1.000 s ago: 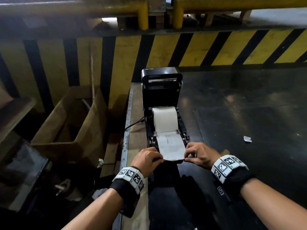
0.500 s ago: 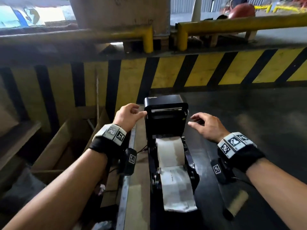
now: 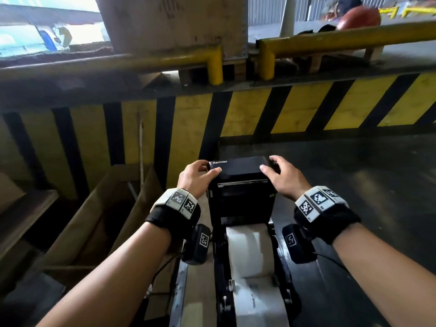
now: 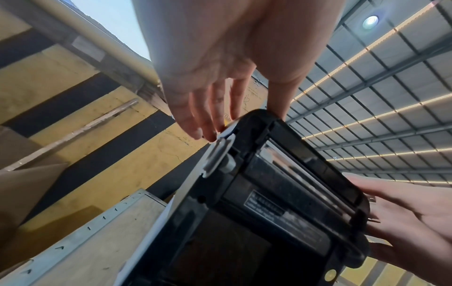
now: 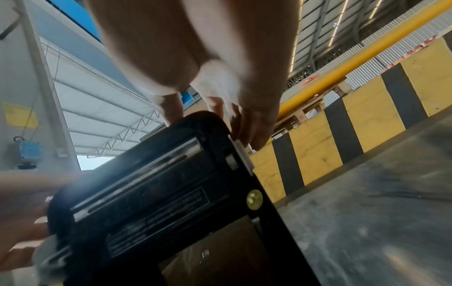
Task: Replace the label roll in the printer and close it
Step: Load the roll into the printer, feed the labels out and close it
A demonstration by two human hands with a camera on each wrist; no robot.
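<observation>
White label paper (image 3: 254, 300) runs out of the near end of the black printer (image 3: 285, 274), fed from the label roll (image 3: 247, 249) that sits in the open bay between the printer's side walls. The printer stands on a narrow wooden table (image 3: 200, 296) with a metal edge strip along its left side, and a dark floor (image 3: 365, 185) spreads to the right. Just beyond the roll the printer's lid (image 3: 240, 185) stands raised, its top edge marked "Xprinter". The left hand (image 3: 197, 177) grasps the lid's far left corner, thumb on the near face and fingers (image 4: 208, 123) curled over the outer edge. The right hand (image 3: 283, 178) grasps the far right corner the same way, thumb on the near face and fingers (image 5: 252, 131) wrapped round the side. Both wrists carry black bands with checkered markers. To the left of the table an open cardboard box (image 3: 94, 213) sits low on the ground. Farther off, a wall painted in yellow and black stripes (image 3: 295, 109) crosses the scene, topped by yellow pipe rails (image 3: 330, 41), and a large cardboard carton (image 3: 174, 22) stands behind them.
</observation>
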